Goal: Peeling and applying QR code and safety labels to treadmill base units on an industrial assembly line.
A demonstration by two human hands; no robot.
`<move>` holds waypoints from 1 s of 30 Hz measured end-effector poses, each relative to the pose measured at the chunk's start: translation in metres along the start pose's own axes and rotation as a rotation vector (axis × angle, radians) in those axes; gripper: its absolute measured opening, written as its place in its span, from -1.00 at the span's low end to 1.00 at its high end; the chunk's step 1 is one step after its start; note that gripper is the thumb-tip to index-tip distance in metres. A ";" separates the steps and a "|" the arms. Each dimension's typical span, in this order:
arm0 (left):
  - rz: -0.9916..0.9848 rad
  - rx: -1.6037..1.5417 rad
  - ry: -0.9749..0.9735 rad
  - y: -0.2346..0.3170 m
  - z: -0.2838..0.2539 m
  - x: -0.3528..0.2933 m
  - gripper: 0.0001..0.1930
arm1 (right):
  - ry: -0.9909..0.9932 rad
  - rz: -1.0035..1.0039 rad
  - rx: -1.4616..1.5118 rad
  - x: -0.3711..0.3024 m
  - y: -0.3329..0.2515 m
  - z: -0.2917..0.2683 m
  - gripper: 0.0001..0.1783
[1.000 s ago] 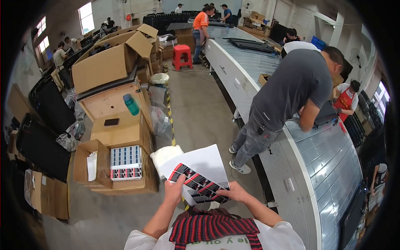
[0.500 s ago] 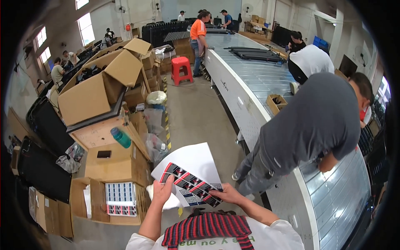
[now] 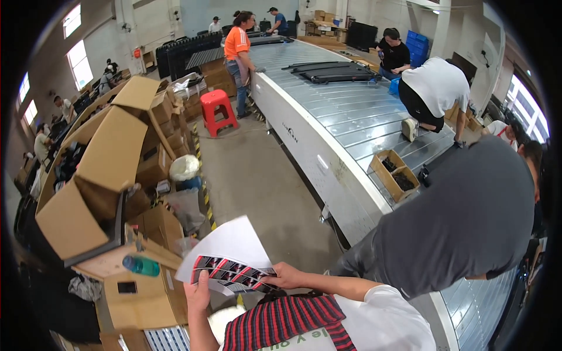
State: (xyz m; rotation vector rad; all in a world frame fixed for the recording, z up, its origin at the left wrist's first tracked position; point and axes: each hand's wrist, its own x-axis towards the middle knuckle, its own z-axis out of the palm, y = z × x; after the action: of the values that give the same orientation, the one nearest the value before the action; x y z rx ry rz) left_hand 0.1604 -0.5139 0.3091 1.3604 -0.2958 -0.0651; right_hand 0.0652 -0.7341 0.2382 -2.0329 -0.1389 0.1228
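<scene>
Stickers (image 3: pixel 231 271), black and red, overlap white paper (image 3: pixel 228 244). Both ends are pinched — left hand (image 3: pixel 198 294) at one, right hand (image 3: pixel 287 276) at the other.

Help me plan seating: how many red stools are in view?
1: the red stool stands beside the person in orange, farther ahead than the printed sheets being held. Others could be hidden behind the cartons.
</scene>
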 end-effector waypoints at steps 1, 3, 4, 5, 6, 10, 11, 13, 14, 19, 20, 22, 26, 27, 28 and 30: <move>0.048 0.303 -0.149 0.003 -0.001 0.028 -0.74 | -0.010 0.054 0.041 0.019 0.005 -0.015 -0.73; 0.344 0.600 -0.316 0.004 0.010 0.083 -0.78 | -0.010 0.007 0.021 0.056 0.004 -0.047 -0.73; 0.351 0.602 -0.306 -0.002 0.016 0.105 -0.78 | -0.014 -0.003 0.015 0.072 0.003 -0.060 -0.73; 0.301 0.484 -0.274 -0.010 0.025 0.127 -0.77 | 0.014 -0.006 0.164 0.088 0.003 -0.073 -0.74; 0.246 0.368 -0.245 -0.014 0.033 0.145 -0.76 | 0.041 -0.005 0.321 0.101 0.001 -0.083 -0.75; 0.013 0.117 -0.391 -0.010 0.073 0.210 -0.69 | 0.187 0.046 0.355 0.151 0.030 -0.100 -0.75; -0.010 0.114 -0.438 -0.010 0.079 0.228 -0.69 | 0.311 -0.135 0.216 0.167 0.042 -0.105 -0.73; 0.012 0.161 -0.441 -0.019 0.088 0.261 -0.68 | 0.327 -0.109 0.195 0.200 0.066 -0.121 -0.73; 0.031 0.203 -0.454 -0.025 0.093 0.278 -0.68 | 0.353 -0.077 0.171 0.216 0.077 -0.131 -0.73; 0.495 0.712 -0.514 -0.027 0.112 0.383 -0.76 | 0.183 0.026 0.244 0.308 0.094 -0.194 -0.73; 0.638 0.768 -0.492 -0.032 0.112 0.408 -0.74 | 0.061 0.010 0.356 0.329 0.096 -0.205 -0.72; 0.639 0.740 -0.409 -0.032 0.121 0.449 -0.77 | -0.064 -0.014 0.463 0.374 0.098 -0.231 -0.68; 0.341 0.529 -0.161 -0.043 0.111 0.504 -0.81 | -0.106 -0.311 0.408 0.469 0.100 -0.268 -0.66; 0.278 0.458 -0.090 -0.044 0.103 0.514 -0.80 | -0.223 -0.188 0.421 0.494 0.094 -0.275 -0.66; 0.205 0.383 -0.020 -0.046 0.096 0.519 -0.79 | -0.340 -0.051 0.431 0.512 0.088 -0.278 -0.67; 0.146 0.420 0.110 -0.046 0.079 0.531 -0.80 | -0.446 -0.077 0.370 0.551 0.079 -0.269 -0.68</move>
State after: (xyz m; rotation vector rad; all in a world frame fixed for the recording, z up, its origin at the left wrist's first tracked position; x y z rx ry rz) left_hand 0.6574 -0.7141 0.3694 1.7470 -0.3265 0.2039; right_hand 0.6528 -0.9232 0.2732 -1.6026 -0.4397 0.5158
